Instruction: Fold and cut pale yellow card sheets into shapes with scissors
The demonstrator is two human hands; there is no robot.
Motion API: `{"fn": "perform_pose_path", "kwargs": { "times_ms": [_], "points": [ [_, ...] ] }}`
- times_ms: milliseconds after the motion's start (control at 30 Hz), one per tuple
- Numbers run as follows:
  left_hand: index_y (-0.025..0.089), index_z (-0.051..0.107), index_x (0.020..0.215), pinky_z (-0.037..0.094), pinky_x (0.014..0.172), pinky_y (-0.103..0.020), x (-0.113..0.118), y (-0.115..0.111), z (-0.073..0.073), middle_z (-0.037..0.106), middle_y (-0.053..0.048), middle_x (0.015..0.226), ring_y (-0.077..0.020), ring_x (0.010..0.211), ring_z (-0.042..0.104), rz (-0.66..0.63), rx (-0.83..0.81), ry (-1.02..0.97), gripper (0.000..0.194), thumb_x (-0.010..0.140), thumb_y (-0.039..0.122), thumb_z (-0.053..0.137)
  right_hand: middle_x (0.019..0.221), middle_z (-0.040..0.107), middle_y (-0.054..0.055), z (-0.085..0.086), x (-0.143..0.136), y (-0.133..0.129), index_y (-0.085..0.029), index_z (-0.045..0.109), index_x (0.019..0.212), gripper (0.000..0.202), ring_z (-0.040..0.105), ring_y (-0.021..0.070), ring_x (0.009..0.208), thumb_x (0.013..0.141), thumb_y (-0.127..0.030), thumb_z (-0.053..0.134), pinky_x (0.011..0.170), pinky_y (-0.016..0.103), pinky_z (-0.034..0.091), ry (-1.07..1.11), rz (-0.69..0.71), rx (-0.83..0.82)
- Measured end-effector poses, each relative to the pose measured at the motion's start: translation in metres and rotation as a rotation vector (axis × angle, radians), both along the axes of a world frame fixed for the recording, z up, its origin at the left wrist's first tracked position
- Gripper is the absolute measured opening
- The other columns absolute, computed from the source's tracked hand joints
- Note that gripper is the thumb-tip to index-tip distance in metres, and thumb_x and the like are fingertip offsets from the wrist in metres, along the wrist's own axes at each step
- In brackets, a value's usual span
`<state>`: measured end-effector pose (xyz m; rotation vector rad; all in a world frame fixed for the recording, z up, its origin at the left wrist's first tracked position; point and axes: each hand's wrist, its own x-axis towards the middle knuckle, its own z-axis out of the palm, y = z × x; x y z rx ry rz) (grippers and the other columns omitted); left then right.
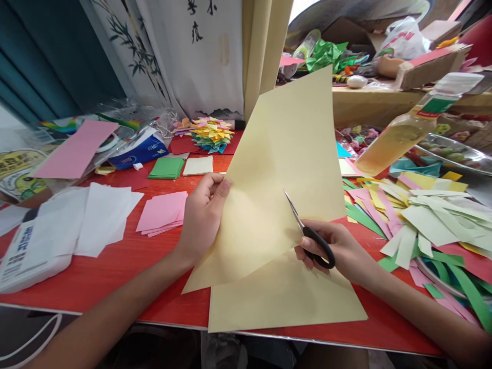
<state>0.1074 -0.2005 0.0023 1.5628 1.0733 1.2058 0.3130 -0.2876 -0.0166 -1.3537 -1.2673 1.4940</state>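
Observation:
My left hand (pixel 203 215) pinches the left edge of a large pale yellow sheet of paper (pixel 284 138), thumb on top. The sheet is raised and tilted above the table. My right hand (pixel 326 248) grips black-handled scissors (pixel 317 241) by the loops, and their blades look closed, pointing up and left in front of the sheet. Beneath it, a second pale yellow sheet (pixel 277 305) lies at the table's front edge, partly covered. Left of my left hand is a small stack of pink paper squares (pixel 161 212).
The red table (pixel 115 279) holds green squares (pixel 166 168), cream squares (pixel 198 165) and a folded-paper piece (pixel 212 134) at the back. White sheets (pixel 105 218) lie left. Cut paper strips (pixel 434 220) and a tilted bottle (pixel 415 125) are at right.

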Motion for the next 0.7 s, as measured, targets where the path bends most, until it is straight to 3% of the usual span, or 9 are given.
{"fn": "perform_pose_path", "kwargs": {
  "times_ms": [100,300,700],
  "points": [
    [0.02,0.057,0.09,0.043,0.058,-0.022,0.0006,-0.0001,-0.0005,0.061,-0.001,0.081,-0.0115,0.067,0.054,-0.004,0.0,0.006,0.024,0.084,0.042,0.049,0.057,0.053,-0.001,0.0011,0.0005,-0.0008,-0.017,0.049,0.069,0.025,0.049,0.0073,0.046,0.075,-0.036,0.064,0.035,0.016,0.032,0.003,0.009,-0.003],
    [0.021,0.055,0.083,0.042,0.054,-0.021,0.0022,-0.0024,-0.0012,0.06,0.0,0.076,-0.0112,0.063,0.054,-0.073,-0.057,0.006,0.021,0.084,0.041,0.049,0.055,0.033,-0.007,0.0005,0.0022,-0.0013,-0.017,0.05,0.066,0.027,0.039,0.0029,0.04,0.072,-0.036,0.067,0.038,0.016,0.034,0.041,-0.038,0.033],
    [0.02,0.055,0.084,0.044,0.056,-0.021,0.0023,-0.003,0.0009,0.062,0.0,0.081,-0.0117,0.067,0.056,-0.116,-0.087,0.001,0.019,0.084,0.038,0.05,0.056,0.032,-0.007,-0.004,0.0027,-0.0019,-0.018,0.045,0.066,0.03,0.036,0.003,0.041,0.076,-0.04,0.063,0.038,0.016,0.033,0.004,-0.039,0.047]
  ]
}}
